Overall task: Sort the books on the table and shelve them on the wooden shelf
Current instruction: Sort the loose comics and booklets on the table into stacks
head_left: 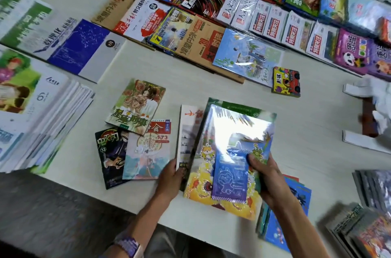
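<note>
A glossy plastic-wrapped picture book (230, 147) with a yellow lower cover and a small purple booklet (230, 179) on it tops a short stack near the table's front edge. My left hand (170, 179) grips the stack's left edge. My right hand (267, 177) grips its right edge, thumb on the cover. A white book (186, 130) and a green-edged one (243, 107) stick out from under it. Left of the stack lie three loose comics: a green manga (135, 107), a dark one numbered 13 (110, 158) and a pale one (148, 152).
Rows of overlapping books (211, 25) cover the far half of the white table (306, 130). A tall magazine pile (42, 120) stands at left. A small yellow book (285, 82) lies alone. Blue books (281, 228) sit under my right arm, more stacks (364, 228) at the right.
</note>
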{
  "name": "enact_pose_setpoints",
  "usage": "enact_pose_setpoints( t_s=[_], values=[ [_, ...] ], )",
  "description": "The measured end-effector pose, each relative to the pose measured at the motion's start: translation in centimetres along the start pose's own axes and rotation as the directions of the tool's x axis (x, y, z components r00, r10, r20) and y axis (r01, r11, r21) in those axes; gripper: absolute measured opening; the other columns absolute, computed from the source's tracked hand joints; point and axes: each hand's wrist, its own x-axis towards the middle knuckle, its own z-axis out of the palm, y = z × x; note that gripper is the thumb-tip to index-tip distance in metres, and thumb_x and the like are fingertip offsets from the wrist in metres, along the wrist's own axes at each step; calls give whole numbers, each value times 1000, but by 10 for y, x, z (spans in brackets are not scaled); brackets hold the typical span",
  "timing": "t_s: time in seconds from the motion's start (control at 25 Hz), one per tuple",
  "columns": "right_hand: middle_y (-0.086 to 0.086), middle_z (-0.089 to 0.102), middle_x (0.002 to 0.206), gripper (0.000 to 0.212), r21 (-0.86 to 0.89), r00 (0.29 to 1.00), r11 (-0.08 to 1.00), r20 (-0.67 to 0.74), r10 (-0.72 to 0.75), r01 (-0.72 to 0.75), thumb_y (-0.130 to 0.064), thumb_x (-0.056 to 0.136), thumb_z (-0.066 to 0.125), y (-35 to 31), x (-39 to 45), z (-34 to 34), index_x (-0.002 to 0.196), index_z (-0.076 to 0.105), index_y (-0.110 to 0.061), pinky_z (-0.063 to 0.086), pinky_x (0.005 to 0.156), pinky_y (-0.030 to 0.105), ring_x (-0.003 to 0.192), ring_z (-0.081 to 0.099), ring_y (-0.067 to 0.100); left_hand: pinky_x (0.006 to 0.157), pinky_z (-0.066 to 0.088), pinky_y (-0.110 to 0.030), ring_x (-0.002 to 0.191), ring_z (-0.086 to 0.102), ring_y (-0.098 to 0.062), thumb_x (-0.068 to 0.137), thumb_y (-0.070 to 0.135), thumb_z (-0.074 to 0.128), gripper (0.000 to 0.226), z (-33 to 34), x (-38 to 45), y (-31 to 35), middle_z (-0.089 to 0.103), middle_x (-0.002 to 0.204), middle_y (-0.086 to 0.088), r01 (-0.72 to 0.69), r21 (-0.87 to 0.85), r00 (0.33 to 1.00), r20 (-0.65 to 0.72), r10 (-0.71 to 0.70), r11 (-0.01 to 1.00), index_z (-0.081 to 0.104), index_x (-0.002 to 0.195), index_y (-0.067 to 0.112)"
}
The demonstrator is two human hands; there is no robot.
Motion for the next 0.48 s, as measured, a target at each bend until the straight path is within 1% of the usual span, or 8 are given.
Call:
enact_pose_setpoints(
  t_s=[0.04, 0.12, 0.2, 0.28, 0.32, 0.4, 0.44, 0.48],
  values=[
    [17, 66, 134, 66, -20, 1000, 1000, 8, 8, -8, -23, 81, 80, 2, 12, 6, 140, 53, -16, 54, 96, 53, 119, 65, 39, 92, 52, -47, 102, 65, -30, 98, 8, 48, 20, -2, -5, -3, 72, 109, -15, 41, -36, 999, 8, -41, 999, 67, 105, 5],
    [18, 68, 130, 49, -63, 999, 997, -2, 37, -37, -11, 92, 68, 11, 35, 15, 138, 53, -14, 53, 97, 56, 115, 67, 41, 77, 47, -40, 86, 61, -26, 97, 6, 46, 25, -11, -14, -2, 69, 87, -17, 115, -38, 993, -6, -115, 993, 63, 80, 3],
    [22, 71, 122, 38, -66, 995, 994, -61, 81, -85, -5, 96, 61, 24, 51, 18, 133, 55, -8, 57, 89, 53, 104, 71, 40, 69, 45, -41, 76, 57, -25, 96, 11, 47, 29, -24, -24, 3, 63, 77, -24, 98, 68, 995, -8, -97, 993, 58, 71, 2],
    [23, 72, 117, 29, -106, 986, 989, -142, 87, -102, -9, 96, 63, 37, 56, 17, 125, 58, -6, 61, 79, 47, 95, 75, 36, 64, 50, -38, 68, 64, -30, 94, 19, 52, 30, -38, -36, 12, 68, 69, -16, 43, 189, 998, -44, -36, 981, 63, 72, 2],
    [22, 73, 115, 30, -144, 983, 984, -166, 81, -106, -14, 96, 65, 43, 57, 17, 124, 57, -6, 62, 78, 47, 94, 75, 36, 61, 53, -36, 64, 67, -29, 93, 20, 54, 28, -46, -41, 19, 71, 66, -12, 43, 132, 998, -58, -35, 990, 67, 74, 4],
    [14, 77, 108, 34, -237, 973, 963, -219, 78, -131, -23, 96, 68, 48, 56, 22, 123, 54, -8, 62, 75, 44, 91, 76, 32, 48, 50, -31, 50, 64, -23, 90, 19, 61, 20, -66, -43, 33, 70, 59, -8, 45, -125, 998, -43, -51, 991, 73, 76, 12],
    [8, 78, 99, 32, -305, 968, 943, -243, 55, -131, -25, 96, 68, 48, 55, 28, 119, 54, -7, 62, 68, 36, 84, 77, 26, 43, 46, -27, 45, 59, -18, 88, 23, 65, 17, -78, -37, 38, 67, 54, -4, 10, -199, 997, -71, -24, 980, 74, 75, 17],
    [1, 77, 88, 29, -395, 968, 913, -251, 3, -105, -25, 97, 67, 47, 53, 36, 114, 55, -5, 59, 61, 28, 75, 76, 20, 40, 43, -25, 43, 55, -14, 86, 28, 68, 14, -90, -29, 45, 63, 52, 0, -51, -217, 992, -127, 24, 975, 74, 75, 21]
  ],
)
